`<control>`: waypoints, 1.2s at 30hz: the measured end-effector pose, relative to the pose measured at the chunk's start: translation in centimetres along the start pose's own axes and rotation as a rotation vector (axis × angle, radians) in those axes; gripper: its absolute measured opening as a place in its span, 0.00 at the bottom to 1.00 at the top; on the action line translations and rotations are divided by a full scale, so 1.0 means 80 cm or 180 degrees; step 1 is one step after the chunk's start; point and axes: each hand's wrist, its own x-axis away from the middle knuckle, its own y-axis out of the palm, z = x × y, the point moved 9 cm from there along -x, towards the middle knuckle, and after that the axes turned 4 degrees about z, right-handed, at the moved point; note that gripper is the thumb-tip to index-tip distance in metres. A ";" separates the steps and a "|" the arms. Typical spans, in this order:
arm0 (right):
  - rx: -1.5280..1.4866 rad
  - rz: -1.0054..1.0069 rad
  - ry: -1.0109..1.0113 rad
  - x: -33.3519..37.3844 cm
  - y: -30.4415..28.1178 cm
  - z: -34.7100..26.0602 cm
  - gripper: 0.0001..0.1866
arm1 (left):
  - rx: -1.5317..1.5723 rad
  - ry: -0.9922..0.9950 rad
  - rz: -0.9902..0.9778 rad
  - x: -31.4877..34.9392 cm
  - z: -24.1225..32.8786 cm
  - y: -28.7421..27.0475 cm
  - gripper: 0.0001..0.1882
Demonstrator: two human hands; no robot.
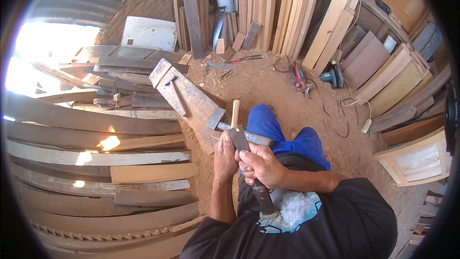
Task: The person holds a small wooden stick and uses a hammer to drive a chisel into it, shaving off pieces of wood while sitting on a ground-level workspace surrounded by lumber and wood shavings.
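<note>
Near the middle, a chisel (238, 139) with a broad flat blade slants up from my torso, its dark round handle (263, 198) resting against the shirt. My right hand (263, 165) is wrapped round the chisel below the blade. A slim pale wooden stick (235, 112) sticks up behind the blade's tip. My left hand (224, 156) is closed beside the blade and appears to grip the stick, whose lower part is hidden. Just beyond, a grey block-ended tool (217, 118) lies on a thick wooden board (194, 100), its other end by my knees.
A hammer (176, 95) lies on the board. Curved planks (96, 149) are stacked at left. Timber (258, 9) leans along the back. A red power tool (298, 77), a teal one (332, 77) and cables lie on the shaving-covered floor. A framed wooden panel (418, 160) stands at right.
</note>
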 end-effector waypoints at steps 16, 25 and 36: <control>0.1217 0.0655 -0.1033 -0.023 -0.096 -0.109 0.09 | 0.0072 -0.0430 0.0060 0.022 -0.046 -0.018 0.18; 0.2170 0.0710 -0.1976 -0.057 -0.087 -0.134 0.09 | 0.0047 -0.0276 -0.0864 0.010 -0.047 0.031 0.17; 0.0951 0.0904 -0.1353 -0.088 -0.077 -0.093 0.15 | 0.2069 -0.1112 -0.0507 -0.022 -0.082 -0.005 0.18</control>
